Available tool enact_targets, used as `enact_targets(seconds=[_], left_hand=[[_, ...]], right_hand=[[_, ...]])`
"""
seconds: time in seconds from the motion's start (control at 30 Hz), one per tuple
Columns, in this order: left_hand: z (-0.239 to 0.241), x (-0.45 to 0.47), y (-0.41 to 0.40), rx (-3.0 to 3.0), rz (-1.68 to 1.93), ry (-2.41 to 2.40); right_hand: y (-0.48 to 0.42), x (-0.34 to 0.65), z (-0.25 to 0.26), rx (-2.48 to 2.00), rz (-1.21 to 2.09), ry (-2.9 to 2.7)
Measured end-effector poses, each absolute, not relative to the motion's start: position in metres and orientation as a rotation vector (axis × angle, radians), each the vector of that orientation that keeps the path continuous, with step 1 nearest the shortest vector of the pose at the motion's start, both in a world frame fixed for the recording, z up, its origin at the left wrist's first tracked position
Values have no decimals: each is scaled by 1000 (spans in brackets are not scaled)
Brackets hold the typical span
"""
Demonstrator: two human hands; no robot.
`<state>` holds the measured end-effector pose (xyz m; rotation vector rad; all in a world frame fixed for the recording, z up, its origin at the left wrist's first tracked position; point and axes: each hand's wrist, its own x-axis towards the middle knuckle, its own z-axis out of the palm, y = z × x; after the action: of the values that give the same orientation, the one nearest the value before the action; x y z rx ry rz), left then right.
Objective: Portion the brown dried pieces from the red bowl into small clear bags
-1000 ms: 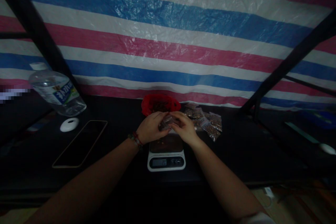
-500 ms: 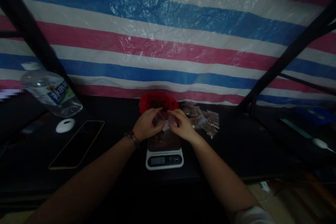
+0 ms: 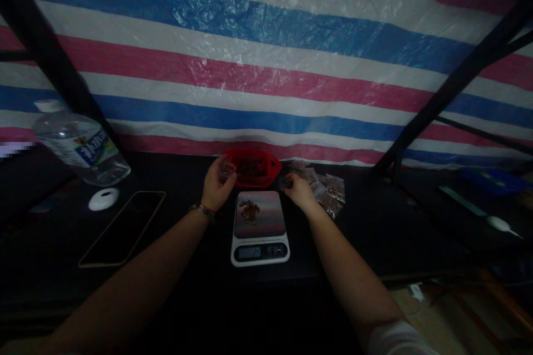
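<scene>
A white digital kitchen scale sits on the dark table in front of me, with a small heap of brown bits on its platform. My left hand is closed on a small clear plastic bag beside the red bowl of brown pieces. My right hand rests to the right of the scale, fingers pinched on a filled packet at the edge of a pile of small clear packets.
A large water bottle lies tilted at the left, with a white round object and a dark phone near it. Black frame bars slant in front of a striped tarpaulin. More items lie at the far right.
My hands were together above the scale working a clear bag. Now they have parted, the left toward the red bowl, the right toward the packet pile, and the scale platform shows.
</scene>
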<state>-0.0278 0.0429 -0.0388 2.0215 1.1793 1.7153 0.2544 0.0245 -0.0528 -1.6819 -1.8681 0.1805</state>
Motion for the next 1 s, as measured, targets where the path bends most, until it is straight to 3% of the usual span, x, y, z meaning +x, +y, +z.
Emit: enact_targets(seconds=[0.2, 0.4, 1.0], left_hand=[[-46, -27, 49, 2047, 1630, 1235], [-44, -27, 48, 2088, 1549, 1188], [-42, -21, 45, 2096, 1387, 1120]], right_hand=[[9, 240, -24, -1437, 75, -2023], [-23, 177, 6, -1071, 281, -2420], [-39, 151, -15, -968, 31, -2674]])
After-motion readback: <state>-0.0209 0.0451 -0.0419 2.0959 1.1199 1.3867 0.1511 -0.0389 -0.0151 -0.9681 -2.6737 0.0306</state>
